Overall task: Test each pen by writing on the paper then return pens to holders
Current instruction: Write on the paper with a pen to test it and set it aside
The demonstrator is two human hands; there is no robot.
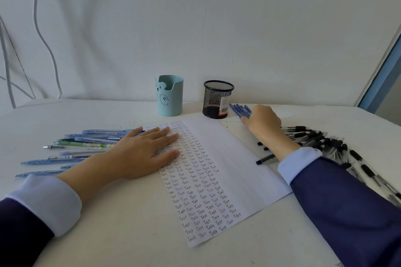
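My left hand [143, 151] presses flat, fingers straight, on the paper [227, 158]. My right hand [263, 121] reaches the blue pens [239, 108] beside the black mesh holder [218, 99]; I cannot tell whether it grips them.

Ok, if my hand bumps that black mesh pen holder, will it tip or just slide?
No pens stick out of the black mesh holder, and it is open wire, so probably light: a low bump would likely slide it on the smooth table. A knock near the rim might tip it; its round wall could then roll.
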